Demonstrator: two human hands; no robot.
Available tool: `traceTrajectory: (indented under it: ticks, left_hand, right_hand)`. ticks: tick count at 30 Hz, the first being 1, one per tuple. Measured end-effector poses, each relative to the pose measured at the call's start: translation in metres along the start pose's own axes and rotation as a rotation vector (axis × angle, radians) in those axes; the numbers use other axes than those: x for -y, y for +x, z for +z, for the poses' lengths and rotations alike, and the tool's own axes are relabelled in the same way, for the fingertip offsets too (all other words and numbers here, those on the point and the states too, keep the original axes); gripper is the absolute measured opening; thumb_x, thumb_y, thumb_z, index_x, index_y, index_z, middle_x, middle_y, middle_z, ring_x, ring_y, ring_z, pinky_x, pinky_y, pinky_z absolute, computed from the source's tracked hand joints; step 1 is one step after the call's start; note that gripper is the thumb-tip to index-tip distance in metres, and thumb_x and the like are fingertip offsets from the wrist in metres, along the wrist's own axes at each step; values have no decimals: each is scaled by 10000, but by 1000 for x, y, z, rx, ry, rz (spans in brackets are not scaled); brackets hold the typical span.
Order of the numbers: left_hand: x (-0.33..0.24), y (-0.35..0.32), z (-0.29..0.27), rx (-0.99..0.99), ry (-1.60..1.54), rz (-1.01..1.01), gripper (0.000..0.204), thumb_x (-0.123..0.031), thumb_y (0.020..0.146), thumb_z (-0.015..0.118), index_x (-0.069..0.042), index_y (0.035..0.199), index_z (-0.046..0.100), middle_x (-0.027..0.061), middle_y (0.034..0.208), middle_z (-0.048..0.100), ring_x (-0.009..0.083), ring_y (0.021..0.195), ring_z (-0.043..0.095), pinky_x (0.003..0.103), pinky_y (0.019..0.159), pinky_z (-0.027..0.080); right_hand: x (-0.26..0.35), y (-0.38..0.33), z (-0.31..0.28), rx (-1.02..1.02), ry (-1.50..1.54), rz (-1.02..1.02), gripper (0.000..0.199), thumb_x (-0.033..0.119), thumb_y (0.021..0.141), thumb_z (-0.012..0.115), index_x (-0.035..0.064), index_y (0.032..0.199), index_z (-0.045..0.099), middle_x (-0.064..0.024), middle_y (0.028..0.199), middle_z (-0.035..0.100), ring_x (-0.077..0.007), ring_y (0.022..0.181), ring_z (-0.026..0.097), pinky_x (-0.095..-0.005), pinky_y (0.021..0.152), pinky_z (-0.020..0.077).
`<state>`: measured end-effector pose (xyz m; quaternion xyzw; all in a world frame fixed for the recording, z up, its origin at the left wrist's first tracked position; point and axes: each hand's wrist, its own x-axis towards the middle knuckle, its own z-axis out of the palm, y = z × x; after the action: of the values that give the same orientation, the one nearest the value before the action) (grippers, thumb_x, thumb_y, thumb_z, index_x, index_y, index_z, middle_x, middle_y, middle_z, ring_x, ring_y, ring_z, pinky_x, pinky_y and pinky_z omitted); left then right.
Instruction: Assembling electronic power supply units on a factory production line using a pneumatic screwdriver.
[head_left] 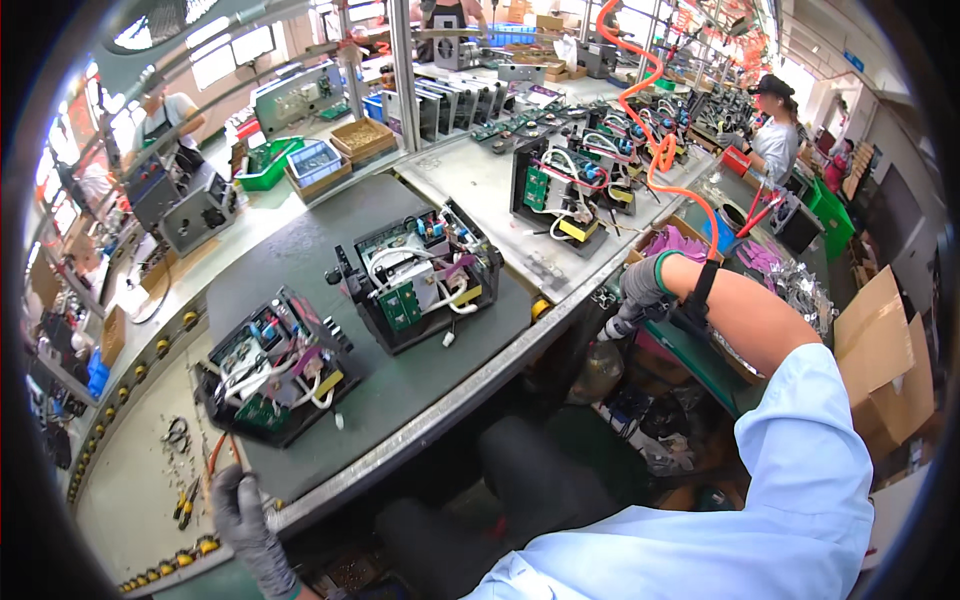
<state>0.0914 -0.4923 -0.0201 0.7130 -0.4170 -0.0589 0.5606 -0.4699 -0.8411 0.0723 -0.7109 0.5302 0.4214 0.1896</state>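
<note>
Left hand [238,508], grey-gloved, closed around orange-handled pliers [216,450] just below the nearer open black electronics chassis [275,368] on the table [400,390]. Right hand [640,290], gloved, grips a silver screwdriver-like tool [617,326] off the table's right edge.

On the mat [300,260] before me sit two open units: one [272,368] near my left hand [240,505], at its one o'clock, the other [420,272] beyond it at two o'clock. A third unit [565,190] stands behind on the bench. My right hand [640,285] hangs off the bench edge at three o'clock, beside a box [690,240].
</note>
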Motion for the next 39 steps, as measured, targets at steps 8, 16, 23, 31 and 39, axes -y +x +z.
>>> traceTrajectory:
  ticks: [8,16,23,31,39]
  left_hand:
    - [-48,83,11,424,-90,-171,691,-248,946,747,-37,1523,433,82,1239,682,213,1094,638,338,957,504]
    - [-56,99,16,426,57,-571,573,-7,869,615,31,1424,477,128,1083,735,207,966,713,359,853,561]
    - [-67,198,26,518,60,-699,465,8,919,519,-25,1381,569,29,972,673,82,665,578,253,567,514]
    - [-62,294,66,330,158,-306,505,-23,985,584,-13,1472,451,69,1054,651,141,872,602,289,834,511]
    - [-150,169,65,525,190,-583,295,-164,954,657,-5,1202,654,56,958,665,152,883,633,313,817,527]
  right_hand:
    - [-13,137,-46,297,-121,19,415,402,841,738,62,1072,790,-117,1050,765,-294,952,705,-429,857,550]
    - [43,89,-85,304,-287,-106,434,383,810,767,49,1087,771,-125,1042,761,-297,919,697,-451,848,552]
    - [24,75,-105,25,-50,-190,648,294,712,840,77,1296,658,-148,1124,742,-349,976,704,-484,873,561]
    - [108,77,-164,-590,779,-970,360,507,963,581,161,1062,583,-57,941,646,-225,803,571,-380,682,429]
    - [86,48,-189,-320,607,-989,843,184,580,944,133,1290,493,-51,1000,600,-249,924,600,-445,833,560]
